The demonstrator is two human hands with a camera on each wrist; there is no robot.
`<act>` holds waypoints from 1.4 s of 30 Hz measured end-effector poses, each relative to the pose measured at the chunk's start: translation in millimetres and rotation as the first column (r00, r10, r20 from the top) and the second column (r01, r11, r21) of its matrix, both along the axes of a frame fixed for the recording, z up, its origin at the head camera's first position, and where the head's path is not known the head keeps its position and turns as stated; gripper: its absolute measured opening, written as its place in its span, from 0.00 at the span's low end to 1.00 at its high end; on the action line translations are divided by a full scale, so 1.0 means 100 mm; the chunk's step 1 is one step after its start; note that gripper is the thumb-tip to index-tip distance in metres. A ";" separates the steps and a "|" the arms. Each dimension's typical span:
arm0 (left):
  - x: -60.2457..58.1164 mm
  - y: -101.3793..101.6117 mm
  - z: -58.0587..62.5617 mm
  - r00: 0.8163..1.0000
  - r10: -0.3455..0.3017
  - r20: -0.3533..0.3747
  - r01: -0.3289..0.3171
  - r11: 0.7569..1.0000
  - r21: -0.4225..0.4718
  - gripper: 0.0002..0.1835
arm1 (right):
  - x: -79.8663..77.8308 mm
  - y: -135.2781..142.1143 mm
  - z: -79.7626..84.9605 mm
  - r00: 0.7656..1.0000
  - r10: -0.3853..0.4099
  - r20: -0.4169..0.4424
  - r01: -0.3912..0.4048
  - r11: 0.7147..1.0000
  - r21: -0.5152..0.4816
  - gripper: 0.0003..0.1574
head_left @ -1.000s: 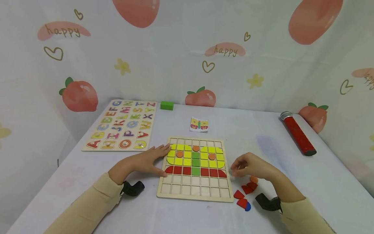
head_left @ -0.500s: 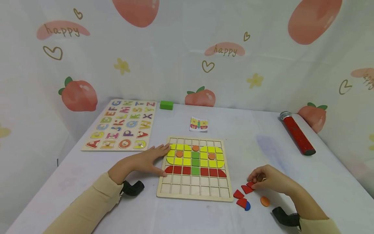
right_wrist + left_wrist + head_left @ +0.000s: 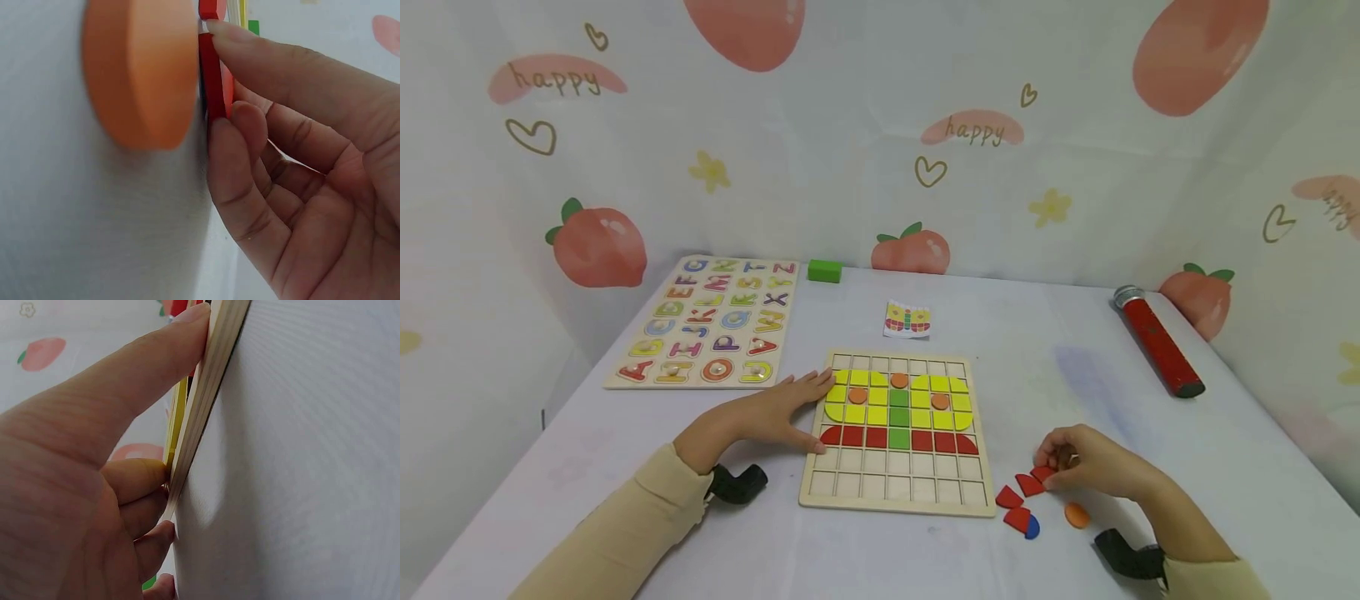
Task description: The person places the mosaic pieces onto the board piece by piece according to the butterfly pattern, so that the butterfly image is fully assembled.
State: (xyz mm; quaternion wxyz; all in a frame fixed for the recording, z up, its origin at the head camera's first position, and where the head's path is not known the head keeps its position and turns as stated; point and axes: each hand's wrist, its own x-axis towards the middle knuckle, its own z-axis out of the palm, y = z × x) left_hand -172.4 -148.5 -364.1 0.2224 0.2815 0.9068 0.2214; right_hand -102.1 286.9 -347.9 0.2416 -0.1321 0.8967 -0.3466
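Observation:
A wooden grid board (image 3: 898,483) lies in the middle of the table, with yellow, red, green and orange pieces forming a butterfly. At its left edge rests my left hand (image 3: 767,417), thumb and fingers spread; the left wrist view shows the thumb (image 3: 156,356) against the board's rim. Right of the board, my right hand (image 3: 1097,467) pinches a red quarter-round piece (image 3: 215,78) between thumb and a curled finger, low at the table. Beside it lie more red pieces (image 3: 1008,497), a blue piece (image 3: 1033,527) and an orange disc (image 3: 1077,515).
A small butterfly picture card (image 3: 907,319) lies behind the board. An alphabet puzzle board (image 3: 700,333) is at the back left, with a green block (image 3: 825,271) beside it. A red microphone (image 3: 1161,342) lies at the back right. A patterned cloth hangs behind.
My right hand has moved from beside the board toward the right and front, onto the red pieces. The orange disc has shifted to the front right. My left hand stays put.

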 end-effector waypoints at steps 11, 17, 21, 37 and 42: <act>-0.01 0.00 0.00 1.000 -0.015 -0.002 0.015 1.000 0.006 0.55 | -0.08 -0.04 0.05 0.999 -0.015 0.043 0.017 0.998 -0.059 0.14; -0.01 -0.01 -0.01 1.000 -0.007 0.004 0.007 1.000 0.014 0.56 | -0.17 -0.22 0.13 0.999 0.018 0.032 -0.015 0.995 -0.099 0.12; -0.01 -0.01 -0.01 1.000 -0.004 0.004 0.004 1.000 0.002 0.56 | -0.24 -0.38 0.17 0.998 0.034 0.043 -0.029 0.992 -0.124 0.10; 0.00 0.00 0.01 1.000 0.010 0.009 -0.010 1.000 -0.018 0.56 | -0.31 -0.73 0.07 0.985 0.065 0.158 -0.037 0.983 -0.179 0.12; 0.00 0.01 0.00 1.000 0.004 0.013 -0.004 1.000 -0.012 0.56 | -0.28 -0.77 0.04 0.989 0.023 0.147 -0.002 0.990 -0.143 0.11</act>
